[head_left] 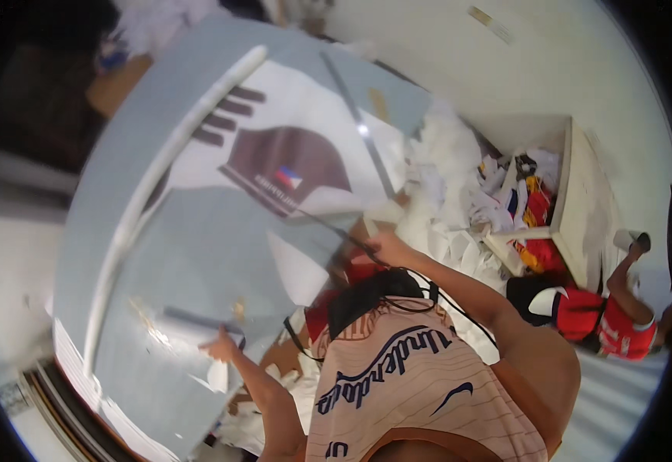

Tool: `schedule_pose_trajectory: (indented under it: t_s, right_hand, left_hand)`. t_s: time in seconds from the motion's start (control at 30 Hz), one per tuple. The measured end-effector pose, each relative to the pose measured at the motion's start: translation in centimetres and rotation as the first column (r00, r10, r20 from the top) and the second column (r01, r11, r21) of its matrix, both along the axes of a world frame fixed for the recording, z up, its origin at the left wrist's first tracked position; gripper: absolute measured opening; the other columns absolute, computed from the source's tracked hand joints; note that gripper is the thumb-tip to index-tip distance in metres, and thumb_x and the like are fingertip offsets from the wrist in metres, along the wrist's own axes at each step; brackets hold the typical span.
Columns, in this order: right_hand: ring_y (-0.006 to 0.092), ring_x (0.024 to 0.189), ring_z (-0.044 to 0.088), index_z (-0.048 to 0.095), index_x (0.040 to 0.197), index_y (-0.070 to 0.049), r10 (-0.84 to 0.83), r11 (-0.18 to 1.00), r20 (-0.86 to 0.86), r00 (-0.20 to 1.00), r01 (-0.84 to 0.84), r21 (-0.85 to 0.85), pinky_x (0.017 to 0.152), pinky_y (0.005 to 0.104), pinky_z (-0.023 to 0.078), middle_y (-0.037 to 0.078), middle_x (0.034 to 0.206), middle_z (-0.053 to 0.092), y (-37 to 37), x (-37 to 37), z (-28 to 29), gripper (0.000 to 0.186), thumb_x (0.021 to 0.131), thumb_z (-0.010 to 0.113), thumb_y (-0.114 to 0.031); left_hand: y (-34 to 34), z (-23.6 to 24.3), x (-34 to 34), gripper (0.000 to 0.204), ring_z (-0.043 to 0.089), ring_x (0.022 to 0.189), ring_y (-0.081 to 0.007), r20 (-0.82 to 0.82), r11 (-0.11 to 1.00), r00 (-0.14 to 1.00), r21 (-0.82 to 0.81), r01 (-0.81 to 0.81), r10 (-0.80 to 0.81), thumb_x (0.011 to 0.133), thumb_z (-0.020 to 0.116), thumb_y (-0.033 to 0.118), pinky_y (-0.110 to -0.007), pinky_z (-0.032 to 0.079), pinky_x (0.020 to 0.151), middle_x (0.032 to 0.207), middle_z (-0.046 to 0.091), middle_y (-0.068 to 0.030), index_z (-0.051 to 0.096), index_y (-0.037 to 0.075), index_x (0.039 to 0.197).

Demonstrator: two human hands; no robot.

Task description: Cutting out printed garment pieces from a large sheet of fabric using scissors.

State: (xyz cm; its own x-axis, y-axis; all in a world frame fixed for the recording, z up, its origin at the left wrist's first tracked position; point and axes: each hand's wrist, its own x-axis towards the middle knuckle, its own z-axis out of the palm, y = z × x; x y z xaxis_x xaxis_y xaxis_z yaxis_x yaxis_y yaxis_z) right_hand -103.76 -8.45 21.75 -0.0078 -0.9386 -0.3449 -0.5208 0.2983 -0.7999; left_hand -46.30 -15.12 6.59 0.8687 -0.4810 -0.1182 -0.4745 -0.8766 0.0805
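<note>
Head view: both hands at the near side of a broad grey-blue bench [220, 239].
Left hand [222, 346] at a pale, dark-edged rolled piece [196, 326] lying on the bench's near-left part; fingers blurred, can't tell if gripping. Right hand [386, 248], fingers curled by a thin black cord [327, 225] at the bench's near edge; hold unclear. White sheet with maroon printed shapes [294, 158] spread on the bench's far half. Rolled piece and sheet probably light, floppy, easily creased; best held at edges or corners.
</note>
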Motion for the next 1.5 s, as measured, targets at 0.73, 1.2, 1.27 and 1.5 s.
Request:
schedule_pose_trajectory:
  t_s: [0.73,1.2,1.27,1.5]
  right_hand:
    - [0.0135,0.041,0.053,0.064,0.063,0.002,-0.964,0.23,0.191,0.184,0.938,0.259,0.042,0.0309,0.04,0.006,0.049,0.054,32.6,-20.7,2.3,0.05,0.084,0.083,-0.04]
    - [0.0061,0.042,0.042,0.056,0.064,-0.007,-0.915,0.357,0.226,0.334,0.931,0.069,0.04,0.0276,0.03,-0.004,0.051,0.047,39.4,-30.5,0.9,0.034,0.092,0.075,-0.013]
    - [0.0067,0.043,0.045,0.058,0.067,-0.006,-0.87,0.491,0.124,0.478,0.862,0.127,0.041,0.0262,0.03,-0.003,0.052,0.048,35.5,-31.8,3.9,0.034,0.092,0.077,-0.018]
    - [0.0057,0.049,0.043,0.057,0.064,-0.002,-0.369,0.92,0.131,0.92,0.342,0.189,0.045,0.0263,0.031,-0.003,0.054,0.048,16.8,-33.4,-1.3,0.039,0.088,0.081,-0.021]
  left_hand:
    - [17.5,23.7,-97.5,0.098,0.057,0.12,-0.0476,0.055,-0.599,-0.943,-0.784,0.162,-0.327,0.071,0.085,0.024,-0.05,0.048,0.1,0.136,0.055,-0.0283,0.033,0.01,0.152]
    - [12.6,8.5,-76.3,0.046,0.072,0.09,-0.0285,-0.361,0.037,-0.25,-0.629,0.776,-0.898,0.085,0.08,0.035,-0.038,0.055,0.084,0.098,0.073,-0.0181,0.069,0.001,0.113]
    - [11.0,6.7,-70.1,0.048,0.072,0.091,-0.0274,-0.57,0.478,0.11,-0.551,0.684,-0.814,0.088,0.077,0.043,-0.037,0.055,0.083,0.098,0.074,-0.0175,0.069,0.0,0.109]
    - [4.2,0.0,-60.4,0.09,0.058,0.122,-0.0419,-0.845,0.915,0.48,-0.359,-0.183,-0.236,0.083,0.076,0.057,-0.045,0.046,0.104,0.131,0.059,-0.0333,0.05,-0.01,0.138]
